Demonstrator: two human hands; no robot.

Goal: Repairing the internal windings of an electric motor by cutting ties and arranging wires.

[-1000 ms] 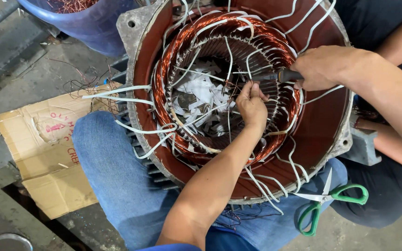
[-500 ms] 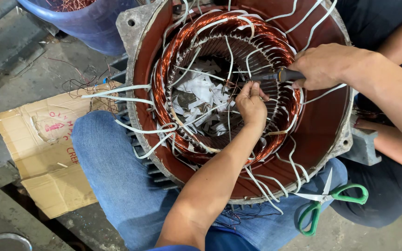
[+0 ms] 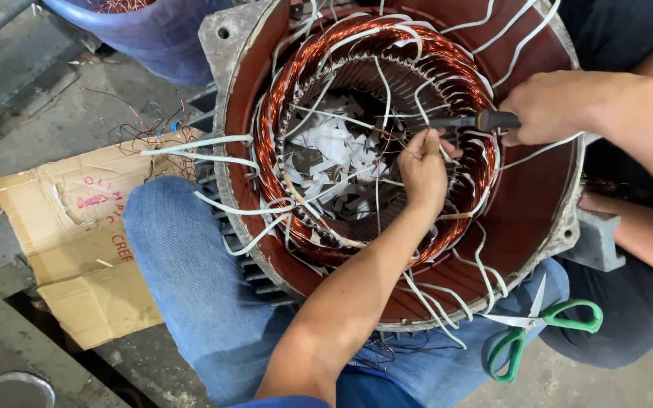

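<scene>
Working inside the motor stator (image 3: 387,166), which fills the centre and upper right of the frame and is propped against a blue-jeaned knee, the left hand (image 3: 423,168) is seen pinched shut on thin wires at the copper winding (image 3: 296,113), while the right hand (image 3: 561,106) is clamped on a dark-handled tool (image 3: 466,121) aimed at the same slot. The step is judged best done with the wires kept taut and the tip eased in gently, so enamel and white lead sleeves (image 3: 198,145) are spared.

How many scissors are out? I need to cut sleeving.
1: green-handled metal scissors lying on the floor right of the large motor stator housing, beside the blue-jeaned knee. Others may be hidden.
</scene>
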